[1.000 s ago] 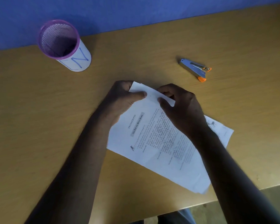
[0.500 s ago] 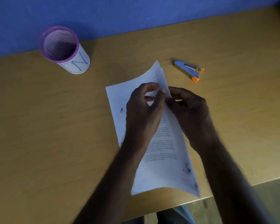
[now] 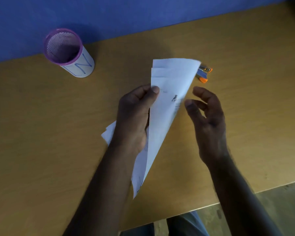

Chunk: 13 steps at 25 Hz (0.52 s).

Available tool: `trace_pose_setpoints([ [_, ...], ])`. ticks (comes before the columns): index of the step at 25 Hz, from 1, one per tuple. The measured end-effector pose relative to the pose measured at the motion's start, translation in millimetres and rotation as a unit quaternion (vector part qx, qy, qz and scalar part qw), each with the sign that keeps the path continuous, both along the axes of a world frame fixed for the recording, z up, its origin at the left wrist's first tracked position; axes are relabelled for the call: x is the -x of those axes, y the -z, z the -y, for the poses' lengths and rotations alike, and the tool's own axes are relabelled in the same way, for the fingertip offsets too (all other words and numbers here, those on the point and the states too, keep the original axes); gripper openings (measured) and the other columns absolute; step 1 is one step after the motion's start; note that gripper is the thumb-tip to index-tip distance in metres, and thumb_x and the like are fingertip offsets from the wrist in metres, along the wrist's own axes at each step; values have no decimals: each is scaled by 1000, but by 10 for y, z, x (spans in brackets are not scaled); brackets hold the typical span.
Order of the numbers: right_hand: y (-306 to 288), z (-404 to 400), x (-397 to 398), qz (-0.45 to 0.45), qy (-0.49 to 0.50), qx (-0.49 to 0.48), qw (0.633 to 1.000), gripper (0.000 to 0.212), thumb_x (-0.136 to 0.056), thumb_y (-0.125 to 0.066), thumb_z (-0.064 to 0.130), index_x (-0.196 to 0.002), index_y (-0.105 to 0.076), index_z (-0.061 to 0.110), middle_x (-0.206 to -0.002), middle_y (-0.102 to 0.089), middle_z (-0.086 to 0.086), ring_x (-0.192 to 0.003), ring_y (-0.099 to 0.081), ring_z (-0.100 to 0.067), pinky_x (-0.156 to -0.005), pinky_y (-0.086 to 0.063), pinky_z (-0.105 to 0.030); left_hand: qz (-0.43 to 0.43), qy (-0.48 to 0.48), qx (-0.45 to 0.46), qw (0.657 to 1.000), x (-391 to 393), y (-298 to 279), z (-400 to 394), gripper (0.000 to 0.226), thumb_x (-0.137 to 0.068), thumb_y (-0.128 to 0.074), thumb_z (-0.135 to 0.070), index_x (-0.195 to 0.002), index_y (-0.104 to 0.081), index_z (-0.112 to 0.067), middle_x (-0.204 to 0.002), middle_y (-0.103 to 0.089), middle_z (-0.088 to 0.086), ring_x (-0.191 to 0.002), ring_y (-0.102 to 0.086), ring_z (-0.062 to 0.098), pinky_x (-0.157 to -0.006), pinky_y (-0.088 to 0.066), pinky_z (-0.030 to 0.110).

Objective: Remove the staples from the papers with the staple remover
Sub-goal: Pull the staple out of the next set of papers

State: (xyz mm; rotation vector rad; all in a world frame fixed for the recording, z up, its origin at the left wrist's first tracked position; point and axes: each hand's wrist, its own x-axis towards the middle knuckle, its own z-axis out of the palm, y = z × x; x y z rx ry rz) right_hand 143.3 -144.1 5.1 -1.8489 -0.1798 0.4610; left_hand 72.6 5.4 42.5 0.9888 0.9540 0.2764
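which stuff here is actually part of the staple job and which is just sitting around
Part of the job:
- papers, held up off the desk by the left hand
- staple remover, lying on the desk behind the papers, untouched
- right hand, open beside the papers, holding nothing

Just lying about:
- purple mesh pen cup, upright near the wall

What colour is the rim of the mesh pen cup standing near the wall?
Purple, on the round mesh pen cup; its lower body is white with blue lettering. Head view.
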Motion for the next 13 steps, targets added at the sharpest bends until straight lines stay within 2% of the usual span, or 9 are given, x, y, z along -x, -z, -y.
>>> trace_pose_setpoints([
  [2, 20, 87, -87, -16, 26, -12, 999, 64, -91, -67, 62, -143, -54, 26, -146, -59, 10, -131, -59, -11, -104, -54, -38, 44, 1, 137, 990, 18, -81, -36, 15, -98, -66, -12, -105, -78, -9, -107, -80, 12, -93, -74, 24, -87, -60, 40],
  [5, 3, 219, -220, -19, -19, -97, 995, 72, -98, -55, 64, -148, -47, 14, -150, -57, -3, -140, -54, -21, -111, -49, -45, 110, 28, 310, 944, 55, -169, -104, 24, -99, -62, -20, -117, -74, -12, -109, -78, 6, -98, -74, 22, -94, -58, 37],
  [7, -70, 300, -289, -33, -59, -143, 988, 67, -101, -49, 66, -142, -53, 14, -142, -62, -9, -133, -60, -27, -106, -51, -47, 148, 35, 374, 915, 86, -199, -142, 24, -101, -58, -23, -114, -75, -12, -106, -79, 5, -98, -74, 20, -93, -59, 34],
  [8, -112, 329, -310, -33, -65, -152, 986, 60, -100, -50, 67, -134, -60, 19, -131, -68, -6, -121, -65, -24, -96, -54, -44, 161, 31, 395, 904, 102, -194, -178, 24, -102, -57, -25, -114, -75, -13, -106, -78, 4, -101, -73, 19, -95, -58, 34],
  [10, -175, 369, -330, -19, -52, -158, 986, 44, -96, -62, 63, -119, -67, 26, -102, -74, 6, -90, -68, -13, -72, -54, -31, 167, 4, 412, 895, 125, -151, -275, 26, -104, -59, -28, -123, -71, -15, -118, -74, 2, -115, -67, 18, -106, -50, 36],
  [11, -191, 379, -331, -16, -40, -156, 987, 38, -93, -70, 57, -115, -68, 26, -92, -77, 9, -80, -68, -8, -65, -53, -25, 159, -21, 386, 908, 143, -89, -338, 28, -103, -62, -27, -126, -70, -15, -123, -74, 2, -117, -67, 18, -106, -51, 37],
  [13, -155, 391, -339, -17, -13, -113, 993, 37, -85, -83, 50, -111, -70, 28, -80, -79, 3, -69, -68, -7, -61, -54, -23, 108, -85, 232, 963, 213, 103, -465, 19, -100, -65, -21, -115, -74, -14, -115, -78, 5, -101, -74, 18, -88, -60, 35],
])
